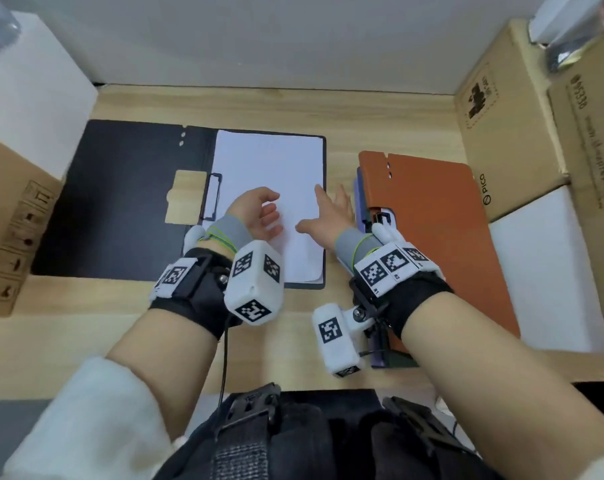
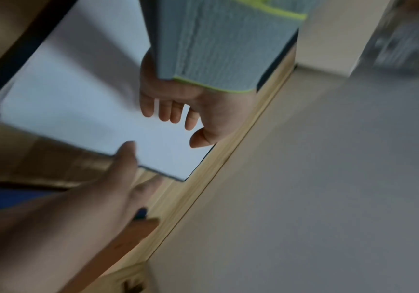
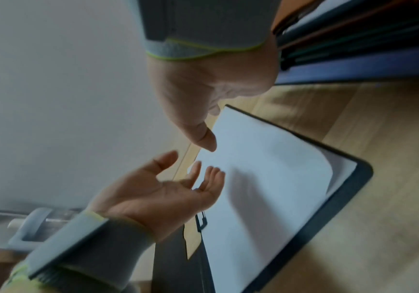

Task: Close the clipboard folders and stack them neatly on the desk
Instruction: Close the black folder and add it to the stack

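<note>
Head view: black folder (image 1: 127, 199) open flat on desk (image 1: 338, 109), paper (image 1: 269, 157) on its right half; left hand (image 1: 255, 213) and right hand (image 1: 328, 216) above paper, each grip spread, holding nothing; orange folder (image 1: 435, 216) closed, topping stack at right.
Left wrist view: fingers (image 2: 164, 113) relaxed over paper (image 2: 65, 95).
Right wrist view: thumb (image 3: 204, 136) near paper edge, stack (image 3: 358, 49) beside wrist.

An open folder (image 1: 127, 199) lies flat mid-desk (image 1: 342, 109), paper (image 1: 269, 168) on its right half; a stack of closed folders (image 1: 432, 230) lies beside it toward the right edge.
</note>
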`<action>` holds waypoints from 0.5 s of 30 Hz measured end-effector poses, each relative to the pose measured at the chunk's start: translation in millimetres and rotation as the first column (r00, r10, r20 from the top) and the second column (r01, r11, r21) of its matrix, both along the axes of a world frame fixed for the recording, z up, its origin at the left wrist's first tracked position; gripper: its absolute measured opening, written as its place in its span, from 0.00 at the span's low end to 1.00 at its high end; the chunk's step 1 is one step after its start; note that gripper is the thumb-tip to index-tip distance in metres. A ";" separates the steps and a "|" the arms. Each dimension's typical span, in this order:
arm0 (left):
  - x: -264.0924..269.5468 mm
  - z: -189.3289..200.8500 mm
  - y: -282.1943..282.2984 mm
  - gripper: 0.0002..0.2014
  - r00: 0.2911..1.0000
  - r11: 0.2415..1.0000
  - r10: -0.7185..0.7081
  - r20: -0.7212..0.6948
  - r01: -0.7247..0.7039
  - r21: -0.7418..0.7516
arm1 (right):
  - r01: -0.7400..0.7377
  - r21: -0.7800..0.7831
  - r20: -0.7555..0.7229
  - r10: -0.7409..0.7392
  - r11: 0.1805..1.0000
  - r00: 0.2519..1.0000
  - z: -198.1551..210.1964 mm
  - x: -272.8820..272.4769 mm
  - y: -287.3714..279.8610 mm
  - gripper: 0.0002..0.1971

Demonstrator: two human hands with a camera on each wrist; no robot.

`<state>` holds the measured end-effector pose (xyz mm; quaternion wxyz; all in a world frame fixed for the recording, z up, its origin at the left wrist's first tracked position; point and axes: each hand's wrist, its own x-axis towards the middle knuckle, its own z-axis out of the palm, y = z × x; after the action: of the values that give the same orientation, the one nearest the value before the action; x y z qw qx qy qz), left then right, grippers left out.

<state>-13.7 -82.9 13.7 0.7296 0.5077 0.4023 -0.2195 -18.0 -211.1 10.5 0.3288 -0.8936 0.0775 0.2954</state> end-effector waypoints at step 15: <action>-79.9 -64.5 160.2 0.30 0.733 0.698 0.668 -0.132 -0.556 0.451 | 0.023 -0.126 -0.168 -0.044 0.992 0.985 -40.6 5.9 43.9 0.45</action>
<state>-93.7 77.3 -50.7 0.5811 0.4371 0.6846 0.0505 -12.1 -167.1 -30.1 0.2700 -0.8823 0.1383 0.3599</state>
